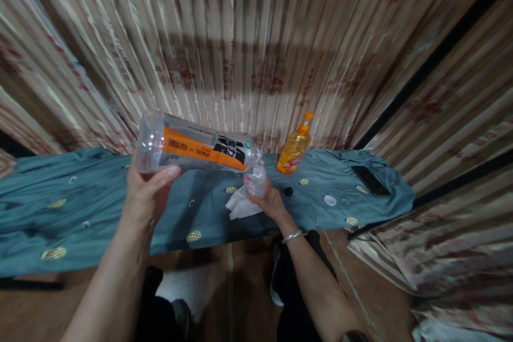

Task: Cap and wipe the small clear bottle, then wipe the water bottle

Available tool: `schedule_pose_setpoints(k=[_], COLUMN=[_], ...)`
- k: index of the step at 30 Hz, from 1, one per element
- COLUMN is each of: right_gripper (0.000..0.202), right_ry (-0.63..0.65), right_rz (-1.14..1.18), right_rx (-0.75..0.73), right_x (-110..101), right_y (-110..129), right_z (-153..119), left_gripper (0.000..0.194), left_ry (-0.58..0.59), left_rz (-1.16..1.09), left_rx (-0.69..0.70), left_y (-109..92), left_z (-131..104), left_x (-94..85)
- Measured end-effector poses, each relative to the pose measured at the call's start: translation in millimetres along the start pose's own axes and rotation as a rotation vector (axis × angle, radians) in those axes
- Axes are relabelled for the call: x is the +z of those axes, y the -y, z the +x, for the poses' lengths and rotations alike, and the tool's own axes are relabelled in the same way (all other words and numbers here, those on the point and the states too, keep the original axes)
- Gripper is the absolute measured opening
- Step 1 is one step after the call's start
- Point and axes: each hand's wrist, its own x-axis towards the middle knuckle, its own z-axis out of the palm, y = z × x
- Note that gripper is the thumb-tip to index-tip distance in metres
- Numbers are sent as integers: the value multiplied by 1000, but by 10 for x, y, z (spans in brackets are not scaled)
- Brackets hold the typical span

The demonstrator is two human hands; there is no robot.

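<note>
My left hand [150, 192] grips the base end of a large clear plastic bottle [196, 144] with an orange and black label. That bottle is tipped nearly flat, its neck to the right and slightly down. Its mouth meets the top of a small clear bottle [255, 180] with a pinkish label; whether the two touch I cannot tell. Wrapped round the small bottle is my right hand [268, 200], holding it roughly upright. A crumpled white cloth or tissue [242, 206] lies under and beside the small bottle.
An orange pump bottle [294, 149] stands behind my right hand. On the teal cloth-covered table [172, 224] lie a small black cap [288, 191], a white disc [330, 201] and a dark phone-like slab [371, 180]. Pleated curtains [248, 37] hang behind and beside the table.
</note>
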Motion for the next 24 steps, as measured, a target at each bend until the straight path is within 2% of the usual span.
schedule_pose_setpoints(k=[6, 10, 17, 24], right_gripper=[71, 67, 65, 64], right_ry=[4, 2, 4, 27], right_rz=[-18, -4, -10, 17], right_rx=[78, 62, 82, 69], right_x=[16, 1, -17, -26], right_y=[30, 47, 81, 72], right_z=[1, -7, -16, -7], left_gripper=[83, 82, 93, 92], left_ry=[-1, -7, 12, 7], left_rz=[-4, 0, 7, 15], left_rx=[-6, -13, -13, -30], left_y=[26, 45, 42, 34], left_z=[-8, -25, -37, -34], left_x=[-17, -34, -18, -8])
